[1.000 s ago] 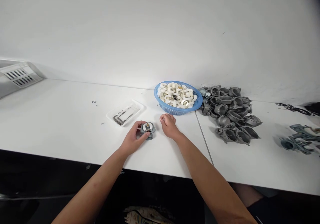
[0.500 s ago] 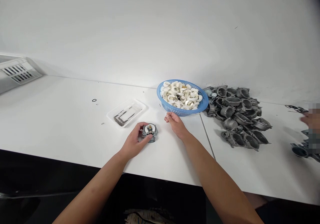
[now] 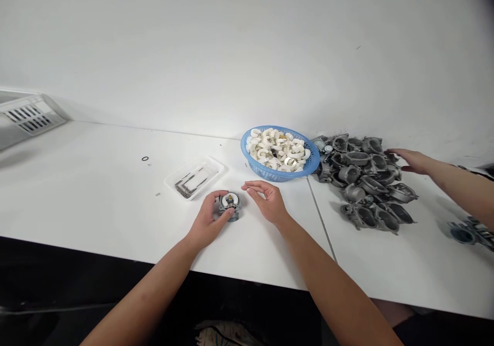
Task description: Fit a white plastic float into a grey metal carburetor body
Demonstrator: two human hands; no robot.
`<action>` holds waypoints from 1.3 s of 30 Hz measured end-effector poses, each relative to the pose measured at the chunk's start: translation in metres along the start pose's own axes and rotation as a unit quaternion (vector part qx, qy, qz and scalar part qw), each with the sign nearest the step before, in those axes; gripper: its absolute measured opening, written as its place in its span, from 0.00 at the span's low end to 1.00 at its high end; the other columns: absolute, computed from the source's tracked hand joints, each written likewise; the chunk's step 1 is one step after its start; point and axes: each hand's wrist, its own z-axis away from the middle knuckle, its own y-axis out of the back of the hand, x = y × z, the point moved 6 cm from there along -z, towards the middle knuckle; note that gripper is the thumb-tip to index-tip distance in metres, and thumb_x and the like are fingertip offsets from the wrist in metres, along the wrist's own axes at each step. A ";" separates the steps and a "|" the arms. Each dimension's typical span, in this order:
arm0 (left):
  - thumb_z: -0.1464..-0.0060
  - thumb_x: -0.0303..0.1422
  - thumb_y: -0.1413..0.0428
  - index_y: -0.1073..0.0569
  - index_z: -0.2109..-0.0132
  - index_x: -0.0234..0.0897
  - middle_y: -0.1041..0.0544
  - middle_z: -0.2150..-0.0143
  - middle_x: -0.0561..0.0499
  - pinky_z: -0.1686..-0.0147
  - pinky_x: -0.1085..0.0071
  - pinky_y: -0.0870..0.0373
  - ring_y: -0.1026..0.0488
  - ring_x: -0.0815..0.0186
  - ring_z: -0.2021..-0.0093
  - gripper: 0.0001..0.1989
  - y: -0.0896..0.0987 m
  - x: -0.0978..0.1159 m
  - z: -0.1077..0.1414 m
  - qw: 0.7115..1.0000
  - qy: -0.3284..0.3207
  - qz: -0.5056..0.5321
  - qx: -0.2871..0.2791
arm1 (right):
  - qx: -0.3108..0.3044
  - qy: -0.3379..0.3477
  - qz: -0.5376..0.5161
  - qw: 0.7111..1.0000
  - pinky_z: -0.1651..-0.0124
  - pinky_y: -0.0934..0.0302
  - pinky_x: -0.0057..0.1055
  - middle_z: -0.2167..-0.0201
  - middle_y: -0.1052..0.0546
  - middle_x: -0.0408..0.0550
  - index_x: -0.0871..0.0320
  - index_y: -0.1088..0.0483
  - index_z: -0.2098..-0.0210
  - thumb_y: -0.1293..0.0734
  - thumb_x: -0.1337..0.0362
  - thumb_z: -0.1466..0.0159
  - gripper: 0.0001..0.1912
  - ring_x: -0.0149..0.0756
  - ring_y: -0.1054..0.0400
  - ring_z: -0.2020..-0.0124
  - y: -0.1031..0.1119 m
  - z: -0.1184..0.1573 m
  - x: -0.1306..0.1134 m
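My left hand [image 3: 210,217] is closed around a small grey carburetor body [image 3: 234,215] on the white table, thumb along its near side. A white float [image 3: 230,200] sits in its upturned open side, with a brass part at the centre. Just right of the carburetor, my right hand [image 3: 267,200] hovers with fingers stretched to the left and the thumb apart below them. I see nothing in it. Behind that hand stands a blue basket [image 3: 266,173] full of white floats. A white tray [image 3: 211,184] holding thin metal pins lies beyond my left hand.
Many grey carburetor bodies [image 3: 357,191] are heaped right of the basket. A co-worker's hand [image 3: 415,161] reaches to the heap's far right side. More carburetor parts [image 3: 469,232] lie at the right edge. A black ring [image 3: 145,158] and a white slotted crate [image 3: 31,119] are on the left.
My right hand has shifted slightly left towards the carburetor, its pinched fingers now straightened. The co-worker's hand has moved left to the heap. My left hand keeps its hold.
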 end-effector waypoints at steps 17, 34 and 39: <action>0.41 0.40 0.42 0.35 0.43 0.46 0.34 0.37 0.47 0.38 0.51 0.43 0.39 0.56 0.35 0.20 0.008 -0.003 -0.004 0.994 -0.072 -0.044 0.071 | -0.020 0.168 0.048 0.984 0.69 0.42 0.29 0.68 0.26 0.45 0.51 0.20 0.61 0.31 0.65 0.35 0.06 0.32 0.33 0.66 -0.021 0.021 -0.046; 0.44 0.43 0.39 0.33 0.40 0.46 0.26 0.48 0.48 0.53 0.64 0.29 0.27 0.63 0.56 0.26 0.004 -0.014 -0.008 0.997 0.031 0.069 0.028 | -0.011 0.023 -0.006 1.000 0.66 0.38 0.29 0.68 0.20 0.45 0.56 0.22 0.64 0.28 0.59 0.39 0.08 0.33 0.30 0.68 -0.017 0.012 -0.023; 0.47 0.42 0.37 0.30 0.43 0.46 0.34 0.36 0.48 0.52 0.62 0.28 0.27 0.62 0.54 0.25 0.006 -0.013 -0.009 0.995 0.040 0.086 0.034 | 0.013 0.002 -0.058 0.998 0.64 0.37 0.31 0.68 0.20 0.47 0.57 0.22 0.66 0.26 0.58 0.43 0.09 0.34 0.28 0.67 -0.013 0.008 -0.016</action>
